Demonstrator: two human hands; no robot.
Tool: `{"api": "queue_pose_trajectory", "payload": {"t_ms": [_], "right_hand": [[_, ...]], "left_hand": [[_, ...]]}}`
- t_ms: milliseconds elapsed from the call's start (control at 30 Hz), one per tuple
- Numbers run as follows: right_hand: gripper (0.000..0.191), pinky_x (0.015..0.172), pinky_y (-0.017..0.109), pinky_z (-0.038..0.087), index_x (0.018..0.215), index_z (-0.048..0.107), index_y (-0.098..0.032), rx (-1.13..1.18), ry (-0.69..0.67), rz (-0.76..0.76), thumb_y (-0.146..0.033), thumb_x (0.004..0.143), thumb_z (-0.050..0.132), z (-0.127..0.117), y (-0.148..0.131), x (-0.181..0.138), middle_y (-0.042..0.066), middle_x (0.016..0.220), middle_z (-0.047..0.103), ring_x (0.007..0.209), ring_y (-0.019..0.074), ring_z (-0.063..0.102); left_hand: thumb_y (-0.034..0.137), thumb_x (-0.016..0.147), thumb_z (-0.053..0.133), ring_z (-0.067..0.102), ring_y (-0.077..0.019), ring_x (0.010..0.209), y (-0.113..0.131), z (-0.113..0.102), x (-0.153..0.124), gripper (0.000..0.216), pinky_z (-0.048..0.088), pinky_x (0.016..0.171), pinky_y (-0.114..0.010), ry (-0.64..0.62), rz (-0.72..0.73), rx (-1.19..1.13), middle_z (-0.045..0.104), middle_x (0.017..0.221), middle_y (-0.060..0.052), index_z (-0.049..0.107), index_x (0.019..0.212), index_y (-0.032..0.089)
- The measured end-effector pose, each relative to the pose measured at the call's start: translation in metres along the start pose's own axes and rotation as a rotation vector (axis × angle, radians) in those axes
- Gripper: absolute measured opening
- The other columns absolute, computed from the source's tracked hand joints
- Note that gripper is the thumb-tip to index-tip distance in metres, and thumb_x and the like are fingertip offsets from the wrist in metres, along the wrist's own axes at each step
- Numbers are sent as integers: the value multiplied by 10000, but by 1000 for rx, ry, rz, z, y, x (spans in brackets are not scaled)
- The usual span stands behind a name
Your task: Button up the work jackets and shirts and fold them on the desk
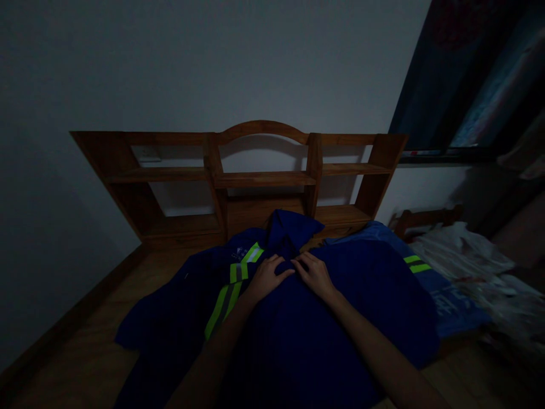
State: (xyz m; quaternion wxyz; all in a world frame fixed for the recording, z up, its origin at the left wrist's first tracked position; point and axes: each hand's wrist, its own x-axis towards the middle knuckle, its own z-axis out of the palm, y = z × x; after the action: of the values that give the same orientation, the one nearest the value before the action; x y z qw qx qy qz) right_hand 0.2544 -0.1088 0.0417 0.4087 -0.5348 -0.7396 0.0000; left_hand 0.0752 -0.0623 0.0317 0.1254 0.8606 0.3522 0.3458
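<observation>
A dark blue work jacket (298,335) with yellow-green reflective stripes (225,301) lies spread on a wooden bed platform (85,352). Both hands rest on it near the collar (292,230). My left hand (266,276) lies on the cloth with fingers bent, their tips on a fold at the jacket's middle. My right hand (315,274) lies beside it, fingers curled onto the same fold. Whether either hand pinches the cloth is hidden in the dim light.
A wooden headboard with open shelves (259,179) stands against the white wall behind. A lighter blue garment (443,295) with a reflective stripe lies at the right. White crumpled plastic (468,255) lies beyond it. A dark window (477,74) is at the upper right.
</observation>
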Motion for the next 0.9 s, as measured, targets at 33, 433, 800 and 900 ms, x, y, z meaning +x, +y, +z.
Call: {"api": "queue_pose_trajectory", "payload": {"t_ms": [33,433,800,900], "right_hand": [[209,724,246,464,882,617,-223,2,-13,-2,-328,927,442,0,-2,0,28,867,628,790,149,607],[175,806,311,481,1006,613,-243,9,-36,-18,-312,876,520,-71,8,-13,39,981,633,903,178,606],[422,933,362,434,1085,609,-252,13,-294,-112,-180,676,685,-48,27,-12,55,1130,571,1073,217,527],[354,913,353,442,1030,623,-244,78,-272,-45,-129,696,631,-40,33,-15,42,1063,601,1022,203,555]], "left_hand": [[540,796,557,591,-206,925,-1,1,-2,390,437,842,-325,-22,24,44,635,967,-49,602,1002,212],[617,788,500,614,-226,868,-50,-43,-35,493,435,823,-341,-84,41,363,653,954,-71,532,1050,201],[346,806,620,521,-214,1031,33,-4,22,302,382,921,-369,-145,357,307,573,1063,-61,561,1076,223],[284,842,580,554,-185,947,28,14,21,138,416,863,-333,-148,313,239,604,962,-35,614,964,227]]}}
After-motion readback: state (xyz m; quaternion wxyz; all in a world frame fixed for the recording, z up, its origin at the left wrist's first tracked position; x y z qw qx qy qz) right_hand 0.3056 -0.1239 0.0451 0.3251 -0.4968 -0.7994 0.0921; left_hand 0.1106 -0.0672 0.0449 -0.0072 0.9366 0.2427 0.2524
